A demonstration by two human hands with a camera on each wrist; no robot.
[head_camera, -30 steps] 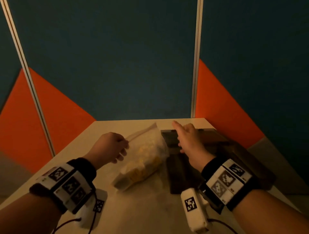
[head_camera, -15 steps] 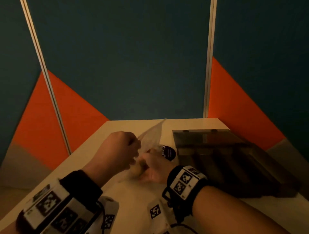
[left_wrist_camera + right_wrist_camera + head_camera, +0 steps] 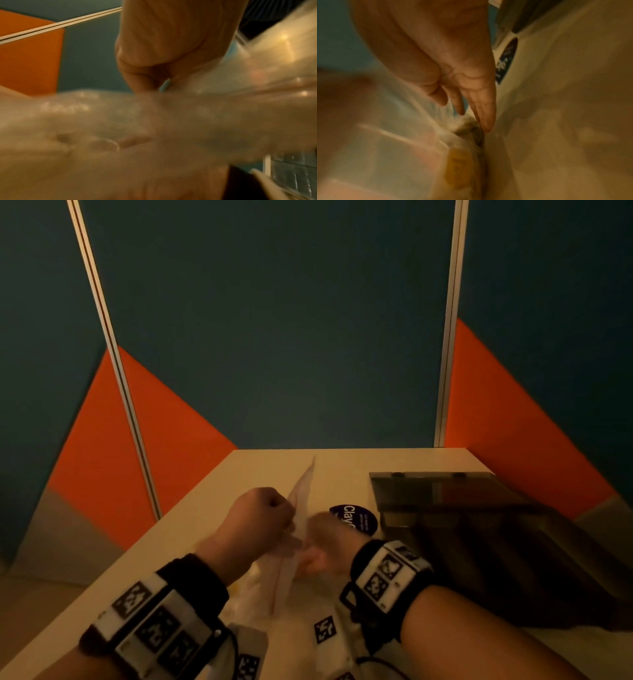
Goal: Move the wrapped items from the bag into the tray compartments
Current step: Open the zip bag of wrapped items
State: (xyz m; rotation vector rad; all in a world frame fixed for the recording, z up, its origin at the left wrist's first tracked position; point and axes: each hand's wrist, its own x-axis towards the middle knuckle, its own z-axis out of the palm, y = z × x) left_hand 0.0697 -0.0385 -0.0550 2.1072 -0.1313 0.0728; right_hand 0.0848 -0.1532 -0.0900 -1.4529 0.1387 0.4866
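Clear plastic bag (image 3: 303, 498) lay on pale table (image 3: 346, 463), mouth edge lifted upright by left hand (image 3: 255, 522) – fingers curled, pinching the film. Right hand (image 3: 329, 537) reached into bag mouth beside it; in rt wrist view fingers (image 3: 485, 108) straight, pressed together, pointing down toward a yellow wrapped item (image 3: 458, 169) inside – not touching it as far as visible. More yellow seen thru film near left wrist, blurred. Dark tray (image 3: 479, 529) w/ compartments sat on table just right of bag, lid (image 3: 445, 487) open at far side. Round dark sticker (image 3: 352, 518) on table btwn bag and tray.
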